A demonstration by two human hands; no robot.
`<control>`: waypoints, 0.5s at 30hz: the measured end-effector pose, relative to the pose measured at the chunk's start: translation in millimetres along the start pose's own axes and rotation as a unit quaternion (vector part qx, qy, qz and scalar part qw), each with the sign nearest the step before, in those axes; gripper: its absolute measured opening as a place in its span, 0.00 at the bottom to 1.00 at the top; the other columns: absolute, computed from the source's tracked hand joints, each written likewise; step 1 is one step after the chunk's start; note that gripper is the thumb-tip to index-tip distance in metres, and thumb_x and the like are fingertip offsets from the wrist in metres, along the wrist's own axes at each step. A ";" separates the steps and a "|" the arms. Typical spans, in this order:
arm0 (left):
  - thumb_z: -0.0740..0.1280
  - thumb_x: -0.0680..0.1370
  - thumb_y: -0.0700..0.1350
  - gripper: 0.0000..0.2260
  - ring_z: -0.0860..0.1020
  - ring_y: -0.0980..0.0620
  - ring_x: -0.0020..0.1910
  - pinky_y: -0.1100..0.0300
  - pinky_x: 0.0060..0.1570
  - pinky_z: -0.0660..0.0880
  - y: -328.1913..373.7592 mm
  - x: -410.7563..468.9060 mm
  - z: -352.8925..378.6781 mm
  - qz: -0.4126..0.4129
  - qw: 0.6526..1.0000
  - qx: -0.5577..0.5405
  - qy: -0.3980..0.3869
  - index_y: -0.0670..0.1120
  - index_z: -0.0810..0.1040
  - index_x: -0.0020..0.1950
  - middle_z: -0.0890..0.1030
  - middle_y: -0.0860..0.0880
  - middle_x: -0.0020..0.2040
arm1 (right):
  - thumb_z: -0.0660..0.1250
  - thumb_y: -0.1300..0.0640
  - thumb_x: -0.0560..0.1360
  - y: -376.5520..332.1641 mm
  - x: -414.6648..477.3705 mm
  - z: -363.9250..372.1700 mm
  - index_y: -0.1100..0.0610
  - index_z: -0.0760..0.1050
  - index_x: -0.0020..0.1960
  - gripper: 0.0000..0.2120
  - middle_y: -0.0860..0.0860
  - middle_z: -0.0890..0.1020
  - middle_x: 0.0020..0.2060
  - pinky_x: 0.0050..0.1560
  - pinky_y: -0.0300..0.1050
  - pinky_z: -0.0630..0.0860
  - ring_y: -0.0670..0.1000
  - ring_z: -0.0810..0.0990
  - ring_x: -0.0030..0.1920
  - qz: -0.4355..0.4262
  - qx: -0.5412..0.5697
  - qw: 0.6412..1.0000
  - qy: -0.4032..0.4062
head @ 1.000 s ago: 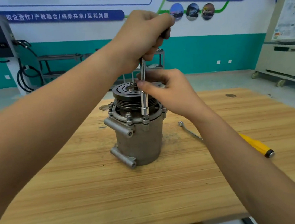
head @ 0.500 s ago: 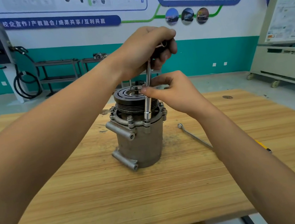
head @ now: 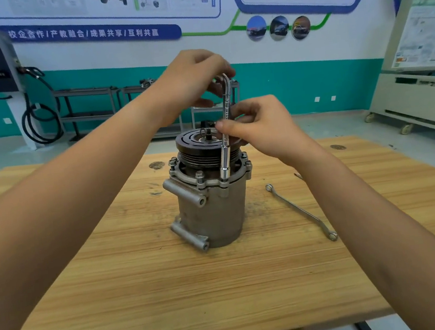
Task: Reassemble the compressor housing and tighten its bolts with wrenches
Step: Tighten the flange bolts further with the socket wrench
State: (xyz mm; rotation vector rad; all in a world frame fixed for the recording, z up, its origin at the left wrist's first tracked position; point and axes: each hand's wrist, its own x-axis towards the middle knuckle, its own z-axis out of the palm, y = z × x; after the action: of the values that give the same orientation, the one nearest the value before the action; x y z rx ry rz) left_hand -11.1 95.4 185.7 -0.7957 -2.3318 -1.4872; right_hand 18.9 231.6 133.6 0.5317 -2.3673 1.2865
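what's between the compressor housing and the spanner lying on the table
Only bare wooden table with faint dark smudges lies between the compressor housing and the spanner, as the head view shows.

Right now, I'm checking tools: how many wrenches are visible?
2. A silver L-shaped socket wrench, held by the left hand and right hand, stands on the grey compressor housing; a silver ring spanner lies on the wooden table. Others may be hidden.

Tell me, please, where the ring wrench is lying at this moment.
In the head view, the ring wrench lies flat on the wooden table, just right of the compressor housing, running diagonally toward the near right.
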 end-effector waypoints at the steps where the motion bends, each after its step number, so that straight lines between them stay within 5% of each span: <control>1: 0.60 0.78 0.45 0.08 0.78 0.61 0.33 0.60 0.41 0.78 -2.0 -1.1 0.5 -0.004 1.000 0.011 0.023 0.48 0.77 0.44 0.78 0.52 0.39 | 0.72 0.55 0.72 -1.4 -0.1 1.9 0.58 0.78 0.44 0.07 0.53 0.84 0.35 0.37 0.37 0.77 0.43 0.80 0.33 -0.005 -0.013 1.000 0.011; 4: 0.62 0.79 0.48 0.06 0.77 0.62 0.28 0.66 0.34 0.77 -3.9 -3.7 5.4 -0.009 0.998 -0.032 0.056 0.47 0.75 0.46 0.78 0.53 0.38 | 0.72 0.51 0.71 -3.1 -0.8 7.7 0.58 0.79 0.42 0.10 0.48 0.80 0.29 0.35 0.39 0.73 0.43 0.76 0.30 -0.031 -0.075 0.996 0.043; 7: 0.63 0.79 0.47 0.06 0.79 0.58 0.33 0.63 0.40 0.80 1.2 -4.4 2.7 -0.028 0.998 -0.059 0.015 0.48 0.76 0.46 0.81 0.51 0.39 | 0.65 0.55 0.76 -6.6 -5.5 10.1 0.54 0.79 0.46 0.04 0.51 0.83 0.42 0.51 0.47 0.77 0.48 0.81 0.45 -0.015 -0.008 1.000 0.004; 9: 0.62 0.79 0.47 0.06 0.80 0.57 0.37 0.60 0.45 0.79 7.2 -3.1 -2.6 -0.040 0.998 -0.044 -0.017 0.47 0.77 0.48 0.83 0.52 0.38 | 0.61 0.61 0.78 -6.8 -7.4 9.5 0.48 0.77 0.45 0.10 0.45 0.83 0.43 0.57 0.43 0.75 0.43 0.81 0.49 0.003 0.062 0.997 -0.033; 11: 0.61 0.79 0.49 0.09 0.78 0.57 0.38 0.64 0.43 0.77 12.8 -1.8 -6.4 -0.013 0.997 0.076 -0.027 0.47 0.79 0.50 0.83 0.53 0.39 | 0.62 0.62 0.78 -7.3 -7.1 10.6 0.48 0.76 0.43 0.11 0.42 0.82 0.40 0.54 0.36 0.75 0.39 0.81 0.46 -0.008 0.050 0.998 -0.022; 15: 0.63 0.77 0.52 0.15 0.71 0.51 0.38 0.58 0.34 0.64 20.9 -4.1 -6.7 0.086 0.935 0.343 -0.025 0.41 0.80 0.49 0.81 0.40 0.47 | 0.71 0.55 0.72 -10.4 -4.4 17.1 0.54 0.78 0.42 0.03 0.47 0.81 0.35 0.40 0.36 0.74 0.44 0.80 0.38 -0.038 -0.048 0.994 0.088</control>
State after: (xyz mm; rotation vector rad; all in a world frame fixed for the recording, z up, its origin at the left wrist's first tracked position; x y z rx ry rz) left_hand 3.8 94.9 202.4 -0.8016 -2.4794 -0.5064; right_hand 25.2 212.5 130.1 0.4533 -2.2285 1.1311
